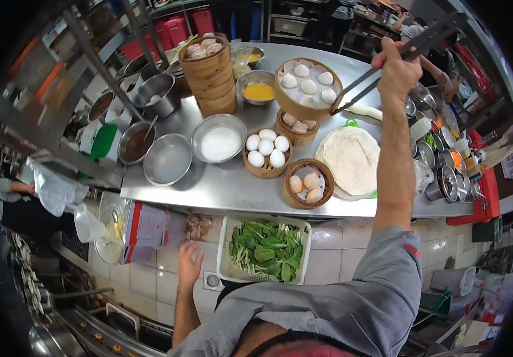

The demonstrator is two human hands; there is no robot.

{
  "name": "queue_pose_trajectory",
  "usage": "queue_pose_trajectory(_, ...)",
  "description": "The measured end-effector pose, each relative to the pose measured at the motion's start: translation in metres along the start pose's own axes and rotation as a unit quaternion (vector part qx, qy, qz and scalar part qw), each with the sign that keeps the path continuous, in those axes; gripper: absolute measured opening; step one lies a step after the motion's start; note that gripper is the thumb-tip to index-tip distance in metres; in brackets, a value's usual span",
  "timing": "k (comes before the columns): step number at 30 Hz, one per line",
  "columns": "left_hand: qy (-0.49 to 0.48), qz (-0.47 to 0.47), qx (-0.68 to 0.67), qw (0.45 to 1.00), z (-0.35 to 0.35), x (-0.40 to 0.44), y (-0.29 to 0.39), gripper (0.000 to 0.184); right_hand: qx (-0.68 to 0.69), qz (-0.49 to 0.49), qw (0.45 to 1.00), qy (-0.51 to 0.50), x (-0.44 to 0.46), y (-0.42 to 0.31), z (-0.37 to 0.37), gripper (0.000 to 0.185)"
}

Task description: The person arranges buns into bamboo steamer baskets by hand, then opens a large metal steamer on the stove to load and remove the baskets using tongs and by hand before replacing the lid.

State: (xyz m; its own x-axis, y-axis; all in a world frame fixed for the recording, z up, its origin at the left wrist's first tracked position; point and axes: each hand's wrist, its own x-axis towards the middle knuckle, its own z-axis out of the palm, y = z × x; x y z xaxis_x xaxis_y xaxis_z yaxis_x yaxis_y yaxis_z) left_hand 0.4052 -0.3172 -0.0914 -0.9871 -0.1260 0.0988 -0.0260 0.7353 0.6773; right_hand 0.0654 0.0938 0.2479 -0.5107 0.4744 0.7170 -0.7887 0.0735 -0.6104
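My right hand (pixel 398 70) is raised over the far right of the steel table, closed around dark metal tongs (pixel 432 38). The tongs' tips meet the right rim of a wide bamboo steamer (pixel 295 106), which holds several white buns on a paper liner. It sits or hangs above a smaller steamer (pixel 292 138) of dumplings; I cannot tell if they touch. My left hand (pixel 190 262) is low beside my body, left of a basket (pixel 223 250) of leafy greens, fingers loosely curled and apart, with nothing in it.
A tall steamer stack (pixel 212 80) stands at the back. Around it are a yellow liquid bowl (pixel 257 89), a white-filled bowl (pixel 219 143), an egg basket (pixel 266 169), a bun steamer (pixel 308 199) and stacked round sheets (pixel 350 160). Another person (pixel 9 196) is at left.
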Motion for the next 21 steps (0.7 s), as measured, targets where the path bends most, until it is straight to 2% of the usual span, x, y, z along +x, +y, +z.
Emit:
queue_pose_trajectory(5, 0.095, 0.115, -0.068, 0.986, -0.070, 0.056, 0.095, 0.024, 0.113, 0.097, 0.984, -0.093, -0.056, -0.065, 0.021, 0.016)
queue_pose_trajectory(6, 0.119, 0.146, -0.043, 0.981, -0.088, 0.060, 0.106, 0.026, 0.125, 0.127, 0.979, -0.102, -0.070, -0.077, 0.029, 0.016)
queue_pose_trajectory(8, 0.160, 0.148, -0.054, 0.974, -0.119, 0.065, 0.120, 0.026, 0.166, 0.159, 0.960, -0.161, -0.105, -0.099, 0.047, 0.016)
queue_pose_trajectory(10, 0.193, 0.142, -0.088, 0.967, -0.147, 0.061, 0.126, 0.030, 0.158, 0.213, 0.951, -0.162, -0.148, -0.132, 0.074, 0.017)
queue_pose_trajectory(11, 0.195, 0.110, -0.066, 0.972, -0.175, 0.044, 0.117, 0.032, 0.159, 0.212, 0.944, -0.199, -0.188, -0.144, 0.097, 0.015)
queue_pose_trajectory(12, 0.239, 0.132, -0.011, 0.962, -0.181, 0.035, 0.098, 0.033, 0.190, 0.216, 0.927, -0.240, -0.207, -0.151, 0.108, 0.013)
queue_pose_trajectory(13, 0.233, 0.121, -0.019, 0.965, -0.193, 0.021, 0.082, 0.035, 0.202, 0.241, 0.916, -0.249, -0.230, -0.169, 0.126, 0.013)
queue_pose_trajectory(15, 0.258, 0.098, 0.004, 0.961, -0.214, -0.008, 0.044, 0.035, 0.238, 0.232, 0.896, -0.295, -0.272, -0.193, 0.164, 0.016)
queue_pose_trajectory(21, 0.299, -0.017, 0.025, 0.954, -0.300, -0.108, -0.053, 0.029, 0.291, 0.249, 0.852, -0.358, -0.396, -0.264, 0.286, 0.024)
